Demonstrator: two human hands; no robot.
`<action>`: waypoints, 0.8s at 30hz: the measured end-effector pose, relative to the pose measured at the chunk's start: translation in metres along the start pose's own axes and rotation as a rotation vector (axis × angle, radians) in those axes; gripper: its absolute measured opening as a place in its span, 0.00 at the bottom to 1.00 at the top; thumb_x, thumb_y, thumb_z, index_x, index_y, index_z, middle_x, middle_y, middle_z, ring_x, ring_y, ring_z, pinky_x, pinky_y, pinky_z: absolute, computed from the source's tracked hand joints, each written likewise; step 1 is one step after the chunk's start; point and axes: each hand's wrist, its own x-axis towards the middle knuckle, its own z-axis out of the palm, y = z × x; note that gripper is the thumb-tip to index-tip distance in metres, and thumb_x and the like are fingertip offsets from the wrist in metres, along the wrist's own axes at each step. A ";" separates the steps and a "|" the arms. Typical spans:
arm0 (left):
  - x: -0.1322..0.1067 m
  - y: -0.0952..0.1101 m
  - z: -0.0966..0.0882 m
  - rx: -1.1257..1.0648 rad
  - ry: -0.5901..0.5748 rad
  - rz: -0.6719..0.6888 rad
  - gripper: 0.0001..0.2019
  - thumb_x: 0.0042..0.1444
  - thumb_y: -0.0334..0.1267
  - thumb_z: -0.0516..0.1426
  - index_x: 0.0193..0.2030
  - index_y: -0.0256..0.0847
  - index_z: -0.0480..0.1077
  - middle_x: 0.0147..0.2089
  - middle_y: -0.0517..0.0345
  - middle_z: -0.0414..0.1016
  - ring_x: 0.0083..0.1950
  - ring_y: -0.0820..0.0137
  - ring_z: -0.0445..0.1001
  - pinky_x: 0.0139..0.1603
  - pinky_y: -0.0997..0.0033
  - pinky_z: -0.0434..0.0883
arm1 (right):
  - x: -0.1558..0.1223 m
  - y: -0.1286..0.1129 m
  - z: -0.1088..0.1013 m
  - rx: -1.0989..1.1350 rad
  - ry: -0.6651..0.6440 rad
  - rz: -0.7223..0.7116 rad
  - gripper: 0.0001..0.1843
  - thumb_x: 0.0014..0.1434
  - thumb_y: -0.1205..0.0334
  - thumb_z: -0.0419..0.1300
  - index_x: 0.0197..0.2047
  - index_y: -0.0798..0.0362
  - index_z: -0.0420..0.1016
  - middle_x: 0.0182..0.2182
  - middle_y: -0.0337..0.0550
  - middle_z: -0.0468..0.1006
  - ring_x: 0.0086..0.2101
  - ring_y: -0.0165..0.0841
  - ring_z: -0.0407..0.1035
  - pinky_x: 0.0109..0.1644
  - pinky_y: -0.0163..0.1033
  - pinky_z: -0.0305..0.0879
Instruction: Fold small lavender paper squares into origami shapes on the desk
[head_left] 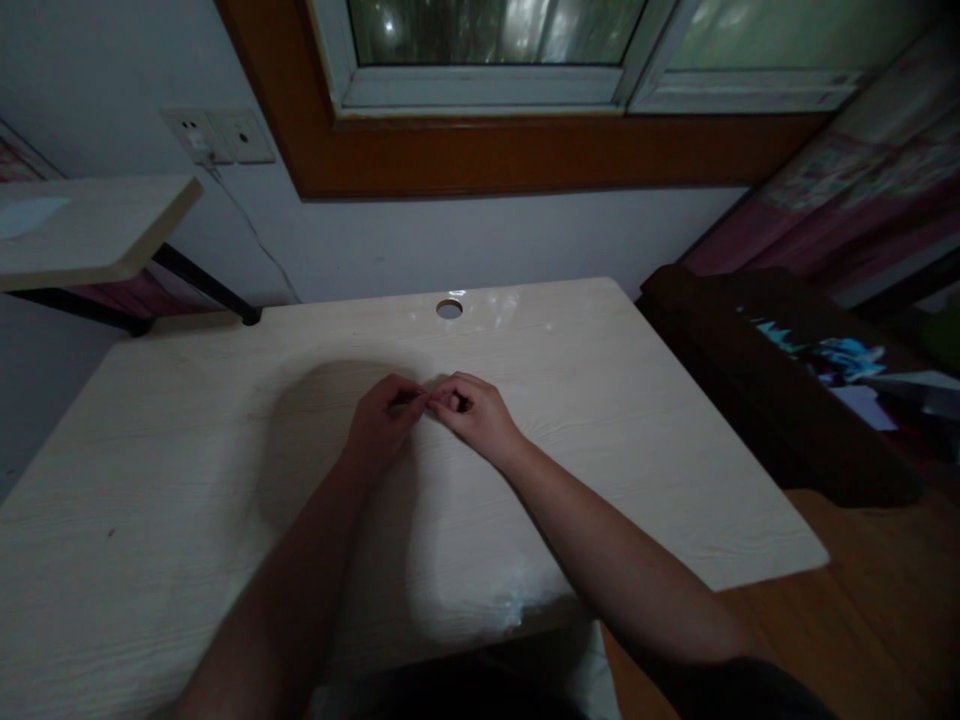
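My left hand and my right hand meet over the middle of the pale wood-grain table. On each one the thumb and fingers are pinched together, and the fingertips of both come together at one spot. Whatever lies between them is too small or too hidden to name. Both forearms reach in from the near edge, and a broad shadow falls on the tabletop to the left of my hands.
A round cable hole is near the table's back edge. At the left rises a small shelf on black legs. A white cord hangs from the wall socket. Dark furniture with assorted items stands right of the table.
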 end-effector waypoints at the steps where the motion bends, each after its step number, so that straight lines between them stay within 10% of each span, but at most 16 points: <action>1: 0.000 0.001 0.000 0.013 -0.009 0.008 0.07 0.58 0.41 0.60 0.38 0.41 0.72 0.35 0.58 0.75 0.36 0.71 0.74 0.40 0.72 0.72 | 0.000 0.000 0.000 -0.010 0.001 -0.007 0.02 0.58 0.63 0.65 0.35 0.52 0.77 0.27 0.37 0.72 0.27 0.28 0.65 0.32 0.33 0.62; 24: 0.001 0.011 -0.010 0.225 -0.023 0.202 0.02 0.60 0.35 0.59 0.37 0.41 0.72 0.35 0.58 0.74 0.36 0.72 0.73 0.41 0.72 0.72 | -0.002 -0.004 -0.006 -0.111 0.002 -0.170 0.06 0.65 0.60 0.59 0.41 0.51 0.77 0.32 0.42 0.74 0.33 0.32 0.68 0.38 0.37 0.65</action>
